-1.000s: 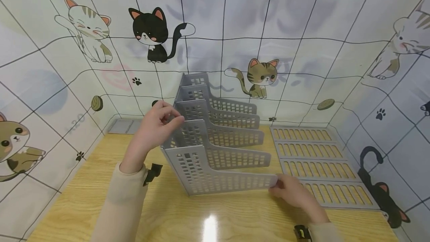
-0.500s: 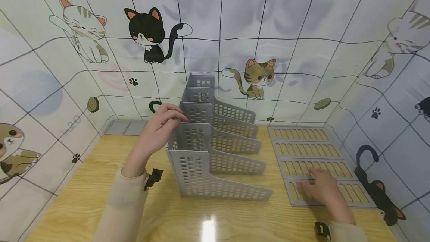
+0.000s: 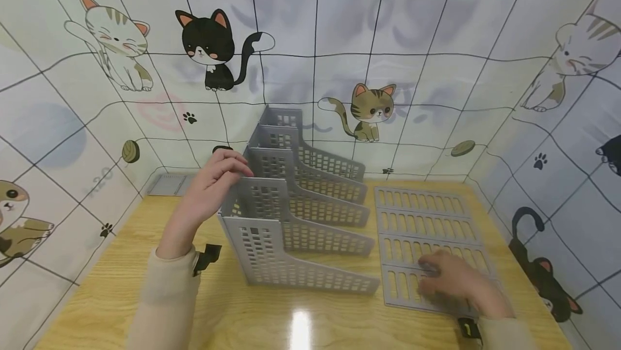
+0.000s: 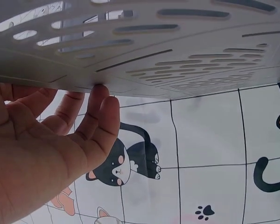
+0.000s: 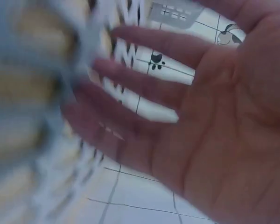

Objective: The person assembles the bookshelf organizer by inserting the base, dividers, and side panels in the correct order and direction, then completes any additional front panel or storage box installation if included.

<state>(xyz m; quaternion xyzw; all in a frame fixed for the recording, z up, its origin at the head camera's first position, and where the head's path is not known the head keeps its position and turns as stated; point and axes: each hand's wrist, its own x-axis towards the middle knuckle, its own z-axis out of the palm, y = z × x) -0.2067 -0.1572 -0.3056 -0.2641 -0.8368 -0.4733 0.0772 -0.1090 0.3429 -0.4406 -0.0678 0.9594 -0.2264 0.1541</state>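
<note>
A grey perforated file rack point(image 3: 320, 280) with several upright dividers stands on the wood-grain table. My left hand point(image 3: 208, 191) holds its tall left side, fingers hooked over the top edge. In the left wrist view, the fingertips point(image 4: 109, 105) meet the edge of the rack's slotted side point(image 4: 144, 46). To the right of the rack lies a flat grey slotted panel point(image 3: 395, 307). My right hand point(image 3: 456, 280) is low over the near part of this panel, blurred. Its fingers point(image 5: 154, 88) look nearly straight in the right wrist view, with the panel's slots blurred past the fingertips.
A small flat grey piece point(image 3: 167, 184) lies at the table's back left corner, partly hidden by my left hand. A cat-print tile-pattern sheet point(image 3: 291, 42) rises behind the table point(image 3: 204, 312) and along both sides.
My right hand has left the rack's near right tip and moved right onto the slotted panel. Rack and panel have both shifted left since half a second ago, my left hand moving with the rack.
</note>
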